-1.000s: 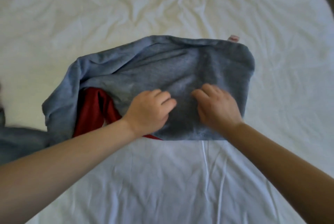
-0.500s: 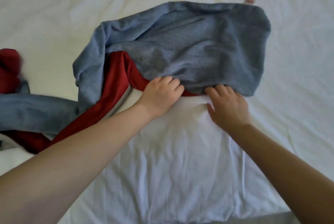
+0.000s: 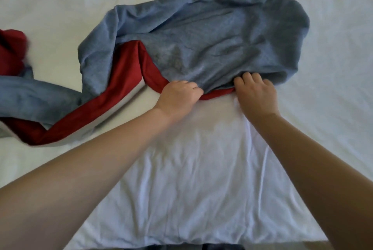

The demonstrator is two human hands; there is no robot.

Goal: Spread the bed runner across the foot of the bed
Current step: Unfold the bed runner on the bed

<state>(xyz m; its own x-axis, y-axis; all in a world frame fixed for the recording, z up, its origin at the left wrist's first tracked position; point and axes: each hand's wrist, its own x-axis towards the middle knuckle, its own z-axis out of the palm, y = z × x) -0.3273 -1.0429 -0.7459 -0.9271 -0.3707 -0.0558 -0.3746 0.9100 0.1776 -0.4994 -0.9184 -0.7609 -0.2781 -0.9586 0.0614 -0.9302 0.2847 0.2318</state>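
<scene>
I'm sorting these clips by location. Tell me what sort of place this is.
Most likely a bedroom, seen from the foot of a made bed. A wrinkled white sheet fills the view, and a grey-and-red bed runner lies bunched across it under both hands. Nothing else of the room shows.

A second ago both my hands lay flat on top of the bed runner (image 3: 212,41). Now my left grip (image 3: 179,98) and right grip (image 3: 255,94) pinch its near edge, and more red lining (image 3: 125,80) shows, trailing left.
</scene>
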